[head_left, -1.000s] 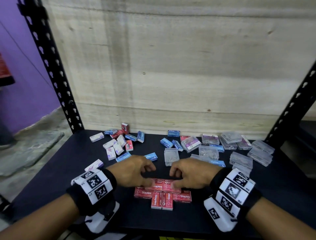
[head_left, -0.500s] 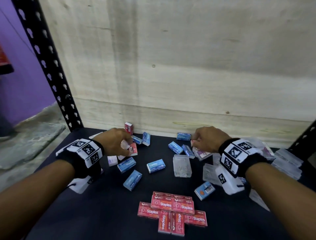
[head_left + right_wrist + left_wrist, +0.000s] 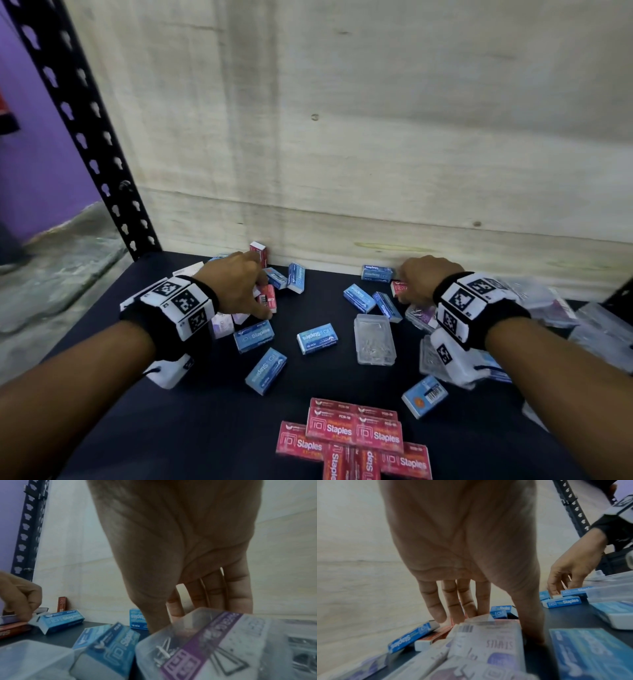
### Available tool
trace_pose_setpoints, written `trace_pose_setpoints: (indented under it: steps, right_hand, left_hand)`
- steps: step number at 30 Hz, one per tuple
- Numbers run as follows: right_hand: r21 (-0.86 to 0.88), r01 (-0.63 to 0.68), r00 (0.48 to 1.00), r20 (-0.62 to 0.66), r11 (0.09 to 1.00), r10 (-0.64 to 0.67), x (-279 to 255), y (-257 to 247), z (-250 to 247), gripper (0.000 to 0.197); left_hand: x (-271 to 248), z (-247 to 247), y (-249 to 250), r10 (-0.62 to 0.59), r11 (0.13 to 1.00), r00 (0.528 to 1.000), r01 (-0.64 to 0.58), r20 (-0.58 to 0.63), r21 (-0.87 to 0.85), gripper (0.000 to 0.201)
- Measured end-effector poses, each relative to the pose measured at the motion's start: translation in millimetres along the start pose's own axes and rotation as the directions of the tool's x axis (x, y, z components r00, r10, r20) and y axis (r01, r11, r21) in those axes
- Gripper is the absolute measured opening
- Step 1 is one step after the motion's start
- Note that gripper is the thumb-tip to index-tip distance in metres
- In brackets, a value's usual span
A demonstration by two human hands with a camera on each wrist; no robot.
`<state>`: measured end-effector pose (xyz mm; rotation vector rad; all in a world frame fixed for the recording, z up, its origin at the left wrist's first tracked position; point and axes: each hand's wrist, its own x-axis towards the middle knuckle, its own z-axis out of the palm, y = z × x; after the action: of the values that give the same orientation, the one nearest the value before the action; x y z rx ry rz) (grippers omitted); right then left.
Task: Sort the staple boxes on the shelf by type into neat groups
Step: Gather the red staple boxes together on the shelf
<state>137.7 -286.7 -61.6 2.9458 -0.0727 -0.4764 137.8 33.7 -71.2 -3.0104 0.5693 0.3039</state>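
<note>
Red staple boxes (image 3: 352, 438) lie grouped at the shelf's front edge. Blue staple boxes (image 3: 317, 338) are scattered across the middle. At the back left my left hand (image 3: 257, 294) reaches down, its thumb and fingers pinching a red box (image 3: 270, 298) that shows a barcode. Pale purple boxes (image 3: 222, 323) lie beneath that wrist. At the back right my right hand (image 3: 404, 287) pinches another small red box (image 3: 398, 287) beside blue ones; the left wrist view shows its fingertips (image 3: 553, 592) curled on the box's white end. One red box (image 3: 259, 251) stands upright against the back wall.
Clear plastic cases (image 3: 375, 339) of clips lie centre right and pile up under my right wrist. The dark shelf (image 3: 191, 428) ends at a wooden back panel (image 3: 376, 137). A black perforated upright (image 3: 78, 133) stands at the left corner.
Both hands left the red group at the front and reached to the back of the shelf, left hand to the left cluster, right hand to the right. Each now holds a red box.
</note>
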Motion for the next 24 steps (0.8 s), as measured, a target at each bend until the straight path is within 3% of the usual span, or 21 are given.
trace_pose_setpoints:
  steps: [7, 11, 14, 17, 24]
  right_hand:
    - [0.088, 0.084, 0.989, -0.133, 0.993, -0.072, -19, 11, -7, 0.029]
    - [0.172, 0.231, 0.951, -0.246, 0.958, -0.185, -53, 8, -5, 0.020]
    - [0.254, 0.367, 0.925, -0.198, 0.895, -0.324, -89, 2, -4, 0.014]
    - [0.252, 0.446, 0.895, -0.116, 0.859, -0.430, -127, -5, 2, 0.023]
    - [0.118, 0.515, 0.857, -0.039, 0.849, -0.514, -179, -23, 27, 0.037]
  left_hand:
    - [-23, -23, 12, 0.024, 0.999, 1.000, -0.025, -0.019, -0.034, 0.059]
    - [-50, -34, 48, 0.182, 0.981, 0.983, -0.180, 0.024, -0.076, 0.052]
    - [-74, -32, 76, 0.297, 0.941, 0.953, -0.280, 0.064, -0.191, 0.048]
    - [-94, -22, 95, 0.371, 0.910, 0.925, -0.345, 0.082, -0.230, 0.053]
    - [-117, -6, 119, 0.452, 0.880, 0.884, -0.421, 0.120, -0.219, 0.058]
